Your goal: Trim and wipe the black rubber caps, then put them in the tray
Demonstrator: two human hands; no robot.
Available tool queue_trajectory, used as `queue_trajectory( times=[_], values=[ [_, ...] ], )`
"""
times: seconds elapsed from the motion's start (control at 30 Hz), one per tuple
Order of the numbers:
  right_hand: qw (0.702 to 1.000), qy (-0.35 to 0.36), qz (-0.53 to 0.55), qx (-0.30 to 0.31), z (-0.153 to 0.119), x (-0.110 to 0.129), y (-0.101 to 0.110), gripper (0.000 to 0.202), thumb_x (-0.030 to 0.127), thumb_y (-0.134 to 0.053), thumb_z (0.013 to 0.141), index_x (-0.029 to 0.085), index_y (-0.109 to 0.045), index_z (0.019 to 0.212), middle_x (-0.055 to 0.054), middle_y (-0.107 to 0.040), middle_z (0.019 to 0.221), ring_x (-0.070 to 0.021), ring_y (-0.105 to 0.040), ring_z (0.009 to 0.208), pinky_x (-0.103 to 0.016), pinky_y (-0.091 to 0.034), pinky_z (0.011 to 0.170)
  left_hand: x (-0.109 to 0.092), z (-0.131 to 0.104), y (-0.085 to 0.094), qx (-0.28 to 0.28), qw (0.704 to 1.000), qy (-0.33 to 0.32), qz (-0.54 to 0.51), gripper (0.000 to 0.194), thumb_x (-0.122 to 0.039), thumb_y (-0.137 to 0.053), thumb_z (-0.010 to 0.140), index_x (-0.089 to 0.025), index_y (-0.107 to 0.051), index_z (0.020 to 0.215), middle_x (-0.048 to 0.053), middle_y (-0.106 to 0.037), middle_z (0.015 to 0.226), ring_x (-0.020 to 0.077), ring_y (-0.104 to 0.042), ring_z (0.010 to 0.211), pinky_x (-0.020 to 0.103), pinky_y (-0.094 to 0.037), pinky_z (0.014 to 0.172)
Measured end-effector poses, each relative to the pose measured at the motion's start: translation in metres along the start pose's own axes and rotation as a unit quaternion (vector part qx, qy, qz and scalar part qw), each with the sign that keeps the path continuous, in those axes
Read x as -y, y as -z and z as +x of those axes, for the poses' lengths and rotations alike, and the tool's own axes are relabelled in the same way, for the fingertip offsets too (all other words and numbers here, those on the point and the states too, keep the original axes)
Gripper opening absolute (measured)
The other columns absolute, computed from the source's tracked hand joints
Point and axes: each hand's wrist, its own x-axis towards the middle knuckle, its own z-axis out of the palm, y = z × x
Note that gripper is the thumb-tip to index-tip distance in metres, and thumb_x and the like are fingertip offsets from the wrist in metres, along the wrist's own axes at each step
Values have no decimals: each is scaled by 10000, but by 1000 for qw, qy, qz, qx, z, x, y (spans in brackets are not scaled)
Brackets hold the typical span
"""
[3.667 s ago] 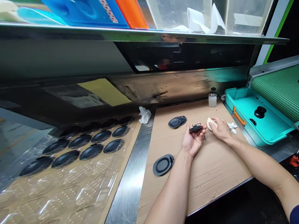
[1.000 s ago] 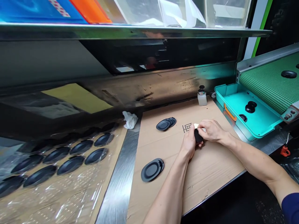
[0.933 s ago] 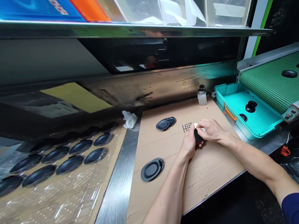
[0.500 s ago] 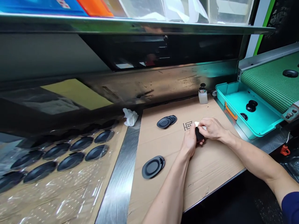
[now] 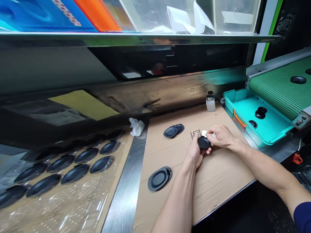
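My left hand [image 5: 195, 151] is closed around a round black plastic disc [image 5: 203, 142], its broad face turned up. My right hand [image 5: 222, 135] pinches a small white wipe [image 5: 206, 133] close to the disc's upper right rim; whether the wipe touches the disc I cannot tell. Both hands are above a cardboard sheet [image 5: 175, 158]. Left of them on the cardboard lie overlapping black discs [image 5: 170, 131] near the back, and another overlapping group of discs [image 5: 158, 179] nearer the front.
A pump bottle [image 5: 211, 105] stands at the cardboard's back right corner. To the right, a turquoise tray [image 5: 274, 129] with a few black parts sits below a green conveyor belt [image 5: 274, 84]. At left, several black discs lie in clear plastic packaging [image 5: 80, 197]. A crumpled tissue [image 5: 136, 127] lies behind.
The disc in my left hand has tilted so that its face shows. My right hand with the wipe has shifted slightly away to the right. The view has moved a little upward.
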Motion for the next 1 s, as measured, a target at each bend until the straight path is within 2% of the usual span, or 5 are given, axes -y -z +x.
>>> queue_trajectory(
  times=[0.33, 0.53, 0.73, 0.9, 1.0],
  values=[
    [970, -179, -160, 47, 9, -32, 17, 264, 266, -525, 904, 212, -767, 993, -99, -770, 1019, -258, -689, 924, -324, -442, 741, -26, -6, 21, 35, 951, 161, -263, 550, -413, -246, 1084, -6, -607, 1167, 107, -636, 690, 84, -526, 437, 127, -441, 360],
    [990, -5, -138, -27, 0, -8, 12, 356, 326, -490, 1018, 194, -678, 1289, -133, -680, 1265, -269, -582, 1178, -376, -435, 995, -25, -3, 22, 40, 950, 158, -265, 587, -430, -244, 1081, 16, -602, 1216, 120, -646, 694, 95, -539, 442, 141, -462, 373],
    [991, 87, -81, 65, -4, -10, -12, 281, 341, -555, 1022, 255, -701, 1245, -91, -688, 1166, -244, -592, 1084, -385, -441, 982, -24, -1, 25, 33, 967, 75, -241, 631, -503, -271, 1067, -7, -655, 1134, 139, -674, 717, 126, -578, 494, 182, -480, 407],
    [993, 36, 40, -102, 0, -8, -19, 328, 333, -578, 1007, 210, -677, 1295, -111, -693, 1209, -245, -602, 1134, -382, -459, 1015, -13, 6, 17, 12, 976, -44, -214, 465, -433, -361, 1065, -90, -672, 1110, 148, -751, 925, 191, -707, 717, 296, -607, 645],
    [993, 50, 53, -93, -9, 13, -29, 308, 365, -588, 1004, 221, -715, 1245, -102, -700, 1185, -247, -603, 1086, -390, -478, 984, -7, 10, 12, 21, 969, -52, -242, 324, -301, -398, 1051, -146, -674, 1120, 114, -758, 1070, 203, -733, 927, 369, -606, 892]
  ],
)
